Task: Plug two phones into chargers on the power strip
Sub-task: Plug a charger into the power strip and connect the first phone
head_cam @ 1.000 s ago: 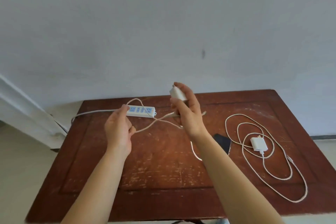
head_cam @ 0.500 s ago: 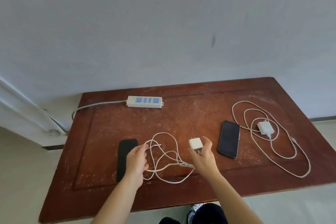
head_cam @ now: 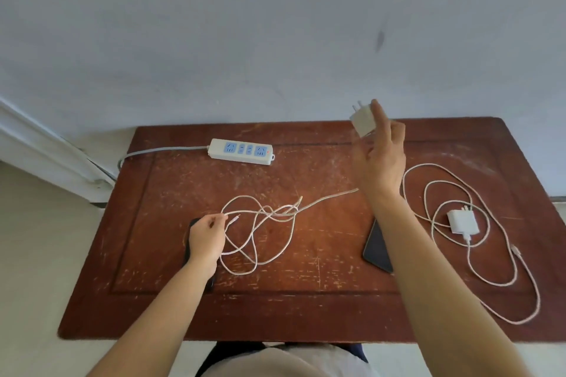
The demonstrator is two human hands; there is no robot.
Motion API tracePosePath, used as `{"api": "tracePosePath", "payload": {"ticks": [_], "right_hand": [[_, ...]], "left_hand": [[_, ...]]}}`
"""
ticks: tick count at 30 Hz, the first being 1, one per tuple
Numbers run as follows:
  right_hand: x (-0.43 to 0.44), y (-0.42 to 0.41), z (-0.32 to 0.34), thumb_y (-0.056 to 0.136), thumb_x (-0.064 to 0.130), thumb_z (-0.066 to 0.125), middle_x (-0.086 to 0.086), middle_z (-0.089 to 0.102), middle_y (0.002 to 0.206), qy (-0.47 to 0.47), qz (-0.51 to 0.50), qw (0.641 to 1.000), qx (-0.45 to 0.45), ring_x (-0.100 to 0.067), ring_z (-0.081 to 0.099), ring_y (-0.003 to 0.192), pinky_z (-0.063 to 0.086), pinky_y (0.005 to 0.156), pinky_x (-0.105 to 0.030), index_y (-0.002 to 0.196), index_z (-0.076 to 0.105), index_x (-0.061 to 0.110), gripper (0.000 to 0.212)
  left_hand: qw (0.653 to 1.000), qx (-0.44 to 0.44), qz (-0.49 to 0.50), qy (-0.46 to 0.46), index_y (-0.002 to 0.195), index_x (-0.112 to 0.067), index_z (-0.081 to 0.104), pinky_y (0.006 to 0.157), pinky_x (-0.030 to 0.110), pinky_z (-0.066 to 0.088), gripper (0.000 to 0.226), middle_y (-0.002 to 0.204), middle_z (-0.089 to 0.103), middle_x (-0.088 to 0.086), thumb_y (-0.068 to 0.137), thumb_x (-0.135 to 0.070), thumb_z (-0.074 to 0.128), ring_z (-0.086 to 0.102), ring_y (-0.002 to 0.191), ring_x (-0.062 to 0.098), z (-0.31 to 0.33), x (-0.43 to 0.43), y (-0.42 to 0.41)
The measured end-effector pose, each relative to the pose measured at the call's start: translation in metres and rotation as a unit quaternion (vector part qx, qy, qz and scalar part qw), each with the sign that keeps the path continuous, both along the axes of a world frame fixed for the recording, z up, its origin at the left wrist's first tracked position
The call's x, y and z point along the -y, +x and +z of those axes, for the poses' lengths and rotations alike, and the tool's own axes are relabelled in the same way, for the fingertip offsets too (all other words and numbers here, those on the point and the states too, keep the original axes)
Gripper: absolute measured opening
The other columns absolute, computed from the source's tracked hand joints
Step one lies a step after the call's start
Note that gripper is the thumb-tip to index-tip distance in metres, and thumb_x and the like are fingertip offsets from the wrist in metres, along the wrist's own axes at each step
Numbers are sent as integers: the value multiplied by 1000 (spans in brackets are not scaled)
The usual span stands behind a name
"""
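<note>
My right hand (head_cam: 381,156) is raised above the table's far side, gripping a white charger block (head_cam: 363,121) with its prongs pointing up and left. Its tangled white cable (head_cam: 263,217) trails down to the table's middle. My left hand (head_cam: 205,237) pinches that cable near its plug end and covers most of a black phone (head_cam: 211,281). A white power strip (head_cam: 242,151) with blue sockets lies at the far left. A second black phone (head_cam: 376,248) lies right of centre, partly behind my right forearm. A second charger block (head_cam: 462,222) rests inside its own looped cable (head_cam: 502,257) at the right.
The scratched red-brown wooden table (head_cam: 306,309) stands against a pale wall. The strip's grey cord (head_cam: 159,150) runs off the table's left edge toward a white pipe along the floor. Pale floor shows on both sides of the table.
My right hand has lifted the charger block from low over the near side to high over the far side, pulling the cable out. My left hand keeps its pinch on the cable end.
</note>
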State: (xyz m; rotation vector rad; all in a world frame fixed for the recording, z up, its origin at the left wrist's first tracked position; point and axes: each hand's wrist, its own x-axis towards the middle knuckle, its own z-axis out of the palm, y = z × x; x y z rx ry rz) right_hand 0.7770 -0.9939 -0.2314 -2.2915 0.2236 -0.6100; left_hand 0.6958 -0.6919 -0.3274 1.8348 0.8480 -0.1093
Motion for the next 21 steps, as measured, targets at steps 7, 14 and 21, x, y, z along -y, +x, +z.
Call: {"api": "tracePosePath", "payload": {"ticks": [7,14,21], "right_hand": [[-25,65,-15,88,44,68,-2,62,122,73,71,989,-110,-19,67,97,44,72,-28,137,47,18,59],[-96,52,-71,87,53,64,-1,58,131,-25,140,961,-236,-24,65,107,51,78,-34,140,53,25,61],[-161,56,-106,88,40,72,-5,68,127,53,131,958,-249,-19,69,103,58,90,-32,135,59,21,52]], "left_hand": [[968,-14,-221,113,116,-18,69,80,35,52,24,107,70,2,101,-27,53,64,93,17,6,-11,27],[854,-1,-418,311,135,-18,54,103,40,47,35,144,49,5,101,-26,53,53,128,23,2,-72,106],[730,-24,-541,417,156,-14,17,116,52,32,65,168,9,11,102,-33,48,15,153,32,-29,-110,195]]}}
